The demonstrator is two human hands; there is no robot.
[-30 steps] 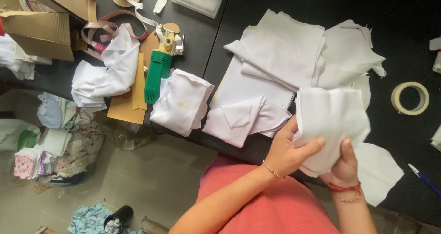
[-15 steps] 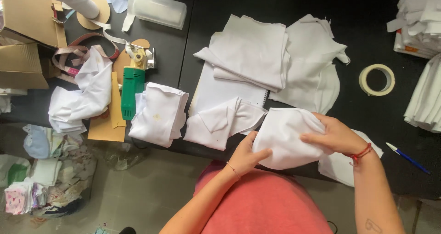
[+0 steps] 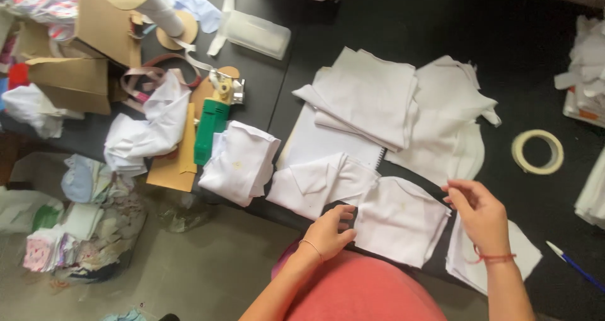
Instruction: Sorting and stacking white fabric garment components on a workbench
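Nearest the body, the left hand (image 3: 329,231) and right hand (image 3: 480,215) are pressing a folded white cloth piece (image 3: 399,221) flat at the black bench (image 3: 535,81) edge; each grip is lying released, fingers merely touching its sides. Just beyond, a spiral notebook (image 3: 321,145) is sitting under stacked white fabric (image 3: 378,97). Farther right, a tape roll (image 3: 537,151) is lying apart.

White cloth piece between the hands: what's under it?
The white cloth piece lies on the black table at its near edge, its right side overlapping other white pieces. The left hand and right hand touch its edges. Anything beneath its middle is covered.
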